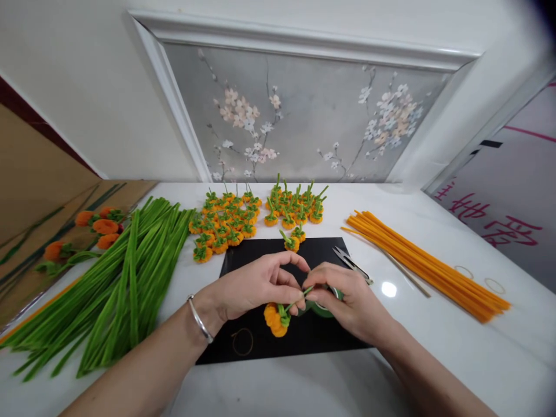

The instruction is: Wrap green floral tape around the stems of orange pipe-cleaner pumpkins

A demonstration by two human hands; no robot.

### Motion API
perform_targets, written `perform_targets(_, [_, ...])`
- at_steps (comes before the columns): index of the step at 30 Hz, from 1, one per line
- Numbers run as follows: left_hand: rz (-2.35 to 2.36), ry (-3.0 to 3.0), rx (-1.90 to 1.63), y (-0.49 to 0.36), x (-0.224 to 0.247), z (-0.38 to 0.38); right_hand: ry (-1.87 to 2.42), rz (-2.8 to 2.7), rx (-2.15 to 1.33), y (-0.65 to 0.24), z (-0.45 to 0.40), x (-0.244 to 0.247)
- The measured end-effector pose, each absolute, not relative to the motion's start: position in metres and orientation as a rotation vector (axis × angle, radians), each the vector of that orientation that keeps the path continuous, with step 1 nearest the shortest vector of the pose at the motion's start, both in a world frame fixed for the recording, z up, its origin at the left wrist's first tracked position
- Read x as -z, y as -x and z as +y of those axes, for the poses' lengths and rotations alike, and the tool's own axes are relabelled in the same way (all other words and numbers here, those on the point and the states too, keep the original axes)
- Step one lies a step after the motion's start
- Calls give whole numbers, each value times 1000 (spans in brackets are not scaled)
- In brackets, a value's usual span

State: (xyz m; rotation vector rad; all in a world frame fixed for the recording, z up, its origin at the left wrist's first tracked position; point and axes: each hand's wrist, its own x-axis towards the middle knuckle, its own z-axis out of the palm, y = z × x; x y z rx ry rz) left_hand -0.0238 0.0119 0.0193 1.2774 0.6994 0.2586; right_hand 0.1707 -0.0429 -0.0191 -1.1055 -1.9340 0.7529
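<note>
Over the black mat (pixel 243 266), my left hand (pixel 264 284) pinches the thin green stem of an orange pumpkin-like piece (pixel 276 319), which hangs below its fingers. My right hand (pixel 343 292) has its thumb and forefinger closed on the stem's other end, close to my left fingertips. Partly hidden behind my right hand is a roll of green tape (pixel 322 310). Small metal snips (pixel 353 265) lie at the mat's upper right edge. A thin loop (pixel 242 341) rests on the mat's lower left.
Green fuzzy stems (pixel 130 284) are heaped at the left, beside several orange flowers (pixel 106 226). Clusters of small orange and green pieces (pixel 226 217) stand behind the mat. Orange fuzzy stems (pixel 425 263) and a thin stick (pixel 406 273) lie at the right.
</note>
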Motion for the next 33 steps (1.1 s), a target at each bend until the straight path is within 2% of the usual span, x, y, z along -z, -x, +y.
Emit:
perform_targets(6, [804,-1432,-314,17,-18,10,1128,-2006,-605,-169,-42,19])
perform_targets(15, [828,-1512,-223,17,-17,8,1000,-2255,-137,-174,-39,23])
perform_targets(26, [729,-1459,-188,19,-21,7,934,-2342,-239,-175,-41,18])
perform_targets(33, [810,-1591,-246,20,-25,5,869,-2256,-115,-175,-39,20])
